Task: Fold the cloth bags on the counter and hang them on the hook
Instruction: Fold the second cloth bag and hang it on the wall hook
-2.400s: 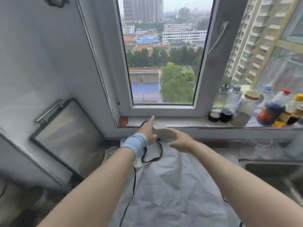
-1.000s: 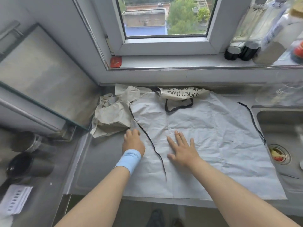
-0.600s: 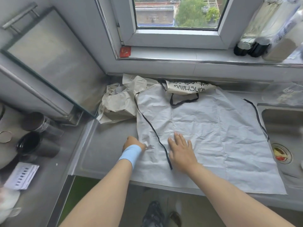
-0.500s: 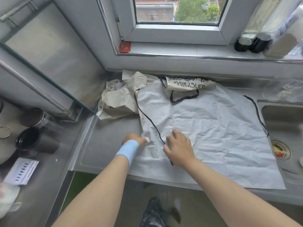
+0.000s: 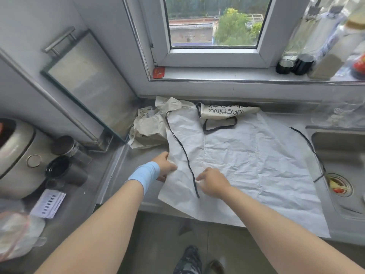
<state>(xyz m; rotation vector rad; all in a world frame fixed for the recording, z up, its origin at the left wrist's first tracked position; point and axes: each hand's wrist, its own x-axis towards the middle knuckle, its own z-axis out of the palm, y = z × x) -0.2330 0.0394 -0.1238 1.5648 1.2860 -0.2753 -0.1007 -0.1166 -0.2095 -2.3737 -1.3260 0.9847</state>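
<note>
Left hand [image 5: 165,165] gripping white bag [image 5: 246,161] edge, right hand [image 5: 213,182] pinching black strap [image 5: 182,149], bag lengthwise along counter [image 5: 141,159]

The spread bag [image 5: 246,165] is laid on the surface [image 5: 138,161]. A crumpled bag [image 5: 150,127] is heaped at its far left corner; a folded bag [image 5: 227,112] is set on its far edge. The sink [image 5: 339,143] is found right of it, cups [image 5: 65,155] left, bottles [image 5: 296,64] behind.

Wears a wide, pale blue wristband [image 5: 145,175], soft-looking, snug just behind the left hand [image 5: 165,165]. Shows both forearms bare as far as visible, the right hand [image 5: 212,182] bare too. Has on a dark, mottled blue-grey shoe [image 5: 188,261]; beside it a browner shoe [image 5: 214,266], blurred.
</note>
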